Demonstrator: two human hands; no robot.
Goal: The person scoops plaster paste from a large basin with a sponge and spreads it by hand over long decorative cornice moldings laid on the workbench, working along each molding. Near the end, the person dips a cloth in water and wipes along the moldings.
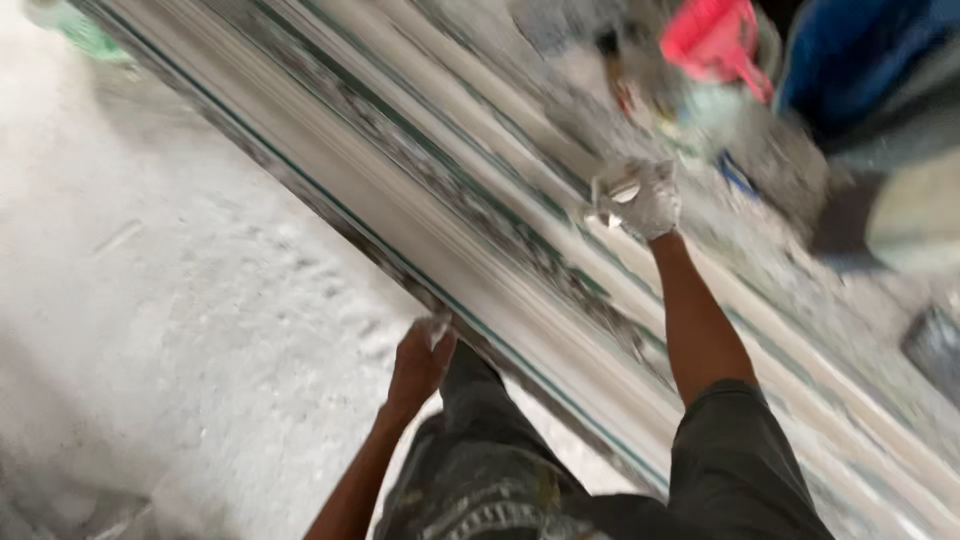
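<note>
I see the left hand (418,362) gripping the long plaster-coated white moulding's (420,190) edge, steadying it; the right hand (645,200) clutches a small pale tool (622,190) (blurred) against it.

Both arms are bare below the elbow. The right hand (640,200), at upper centre of the frame, is caked in white plaster or dust. The left hand (418,362), lower centre, carries only a little white at the fingertips. Dark grey trousers (480,470), smeared with pale splashes, fill the lower middle; a dark grey sleeve (735,450) covers the right upper arm.
</note>
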